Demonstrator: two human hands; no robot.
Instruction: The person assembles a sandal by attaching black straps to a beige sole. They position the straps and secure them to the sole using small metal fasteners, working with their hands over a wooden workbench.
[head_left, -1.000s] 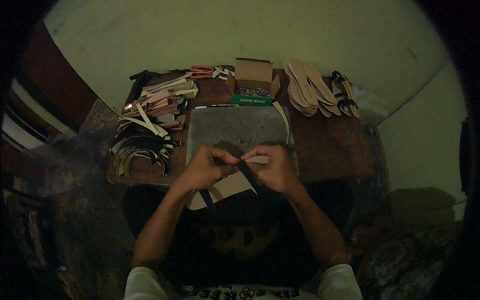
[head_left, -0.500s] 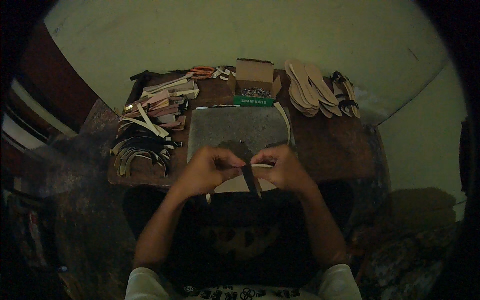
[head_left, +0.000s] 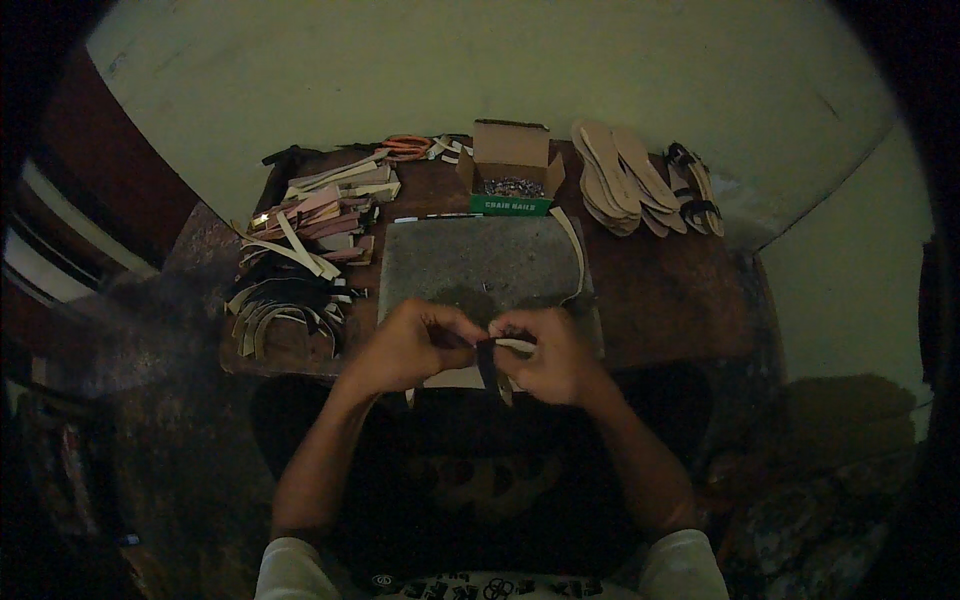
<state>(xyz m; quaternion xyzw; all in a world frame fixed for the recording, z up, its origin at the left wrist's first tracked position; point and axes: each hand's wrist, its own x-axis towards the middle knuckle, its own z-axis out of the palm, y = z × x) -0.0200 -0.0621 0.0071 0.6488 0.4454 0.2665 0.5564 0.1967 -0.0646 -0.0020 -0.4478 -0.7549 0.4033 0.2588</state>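
Note:
At the near edge of a grey slab (head_left: 440, 255), both my hands work close together on a dark strap (head_left: 487, 366) that hangs down between them. My left hand (head_left: 425, 345) pinches it with thumb and fingertips from the left. From the right, my right hand (head_left: 552, 358) closes on the strap's upper part, where a pale strip end (head_left: 516, 345) shows between the fingers. A beige flat piece (head_left: 455, 379) shows partly beneath my hands, with a narrow strap end hanging at its left. The fingertips hide where the pieces meet.
Left on the brown table (head_left: 660, 330) lie piled pink and cream straps (head_left: 330, 215) and curved dark straps (head_left: 285, 315). An open box of nails (head_left: 510, 203) stands behind the slab. Stacked insoles (head_left: 610, 185) and strapped sandals (head_left: 693, 190) lie back right. A curved cream strip (head_left: 575, 250) crosses the slab.
My right hand has curled in and shifted slightly left, closer to my left hand. The dark strap has moved a little left and hangs more upright.

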